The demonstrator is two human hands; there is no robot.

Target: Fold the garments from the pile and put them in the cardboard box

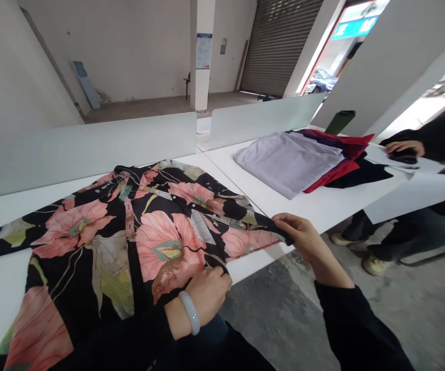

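Observation:
A black shirt with large pink flowers [171, 242] lies spread on the white table, its collar toward the back and one sleeve stretched out to the left. My left hand [209, 291], with a pale bangle at the wrist, is closed on the front edge of the shirt near its side. Further right, my right hand [297, 234] pinches the cuff end of the other sleeve at the table's front edge. The shirt's lower part runs toward me, and my dark sleeve covers some of it.
Folded lavender cloth [284, 159] lies on red and dark cloths [346, 175] to the right. A frosted divider [91, 149] borders the table's back. At far right, a seated person's hand [406, 148] holds a dark object near white paper [415, 196]. A dark green roll [340, 122] stands behind.

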